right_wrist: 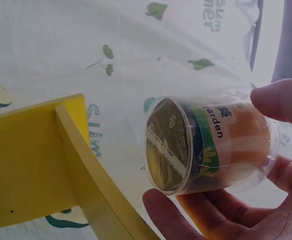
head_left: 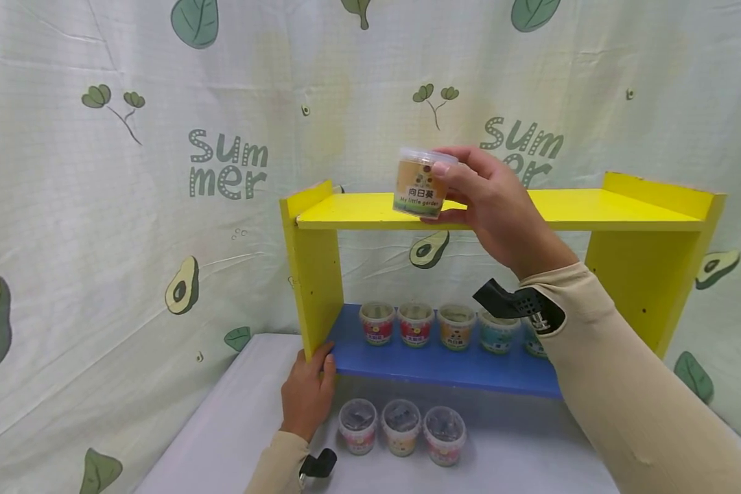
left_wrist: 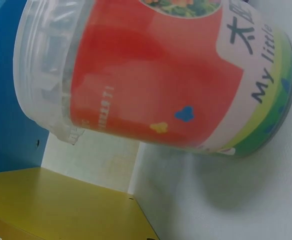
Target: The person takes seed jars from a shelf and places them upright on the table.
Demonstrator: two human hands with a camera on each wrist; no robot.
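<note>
My right hand (head_left: 494, 199) grips a small lidded plastic cup (head_left: 418, 189) with an orange label, thumb on the label side, in front of the yellow top board of a shelf (head_left: 358, 213). In the right wrist view the cup (right_wrist: 221, 135) lies tilted, its clear base showing dark contents, with fingers (right_wrist: 171, 215) around and below it. Down at the shelf's lower left corner, my left hand (head_left: 309, 394) holds the yellow side panel (head_left: 315, 295). A red-labelled cup (left_wrist: 156, 75) fills much of the left wrist view, apart from that hand.
On the blue lower board (head_left: 420, 370) stand several labelled cups in a row, including a red one (head_left: 378, 324) and an orange one (head_left: 456, 327). Three more cups, one of them pink (head_left: 444, 436), stand on the white table (head_left: 222, 412) below. A printed curtain (head_left: 130, 240) hangs behind.
</note>
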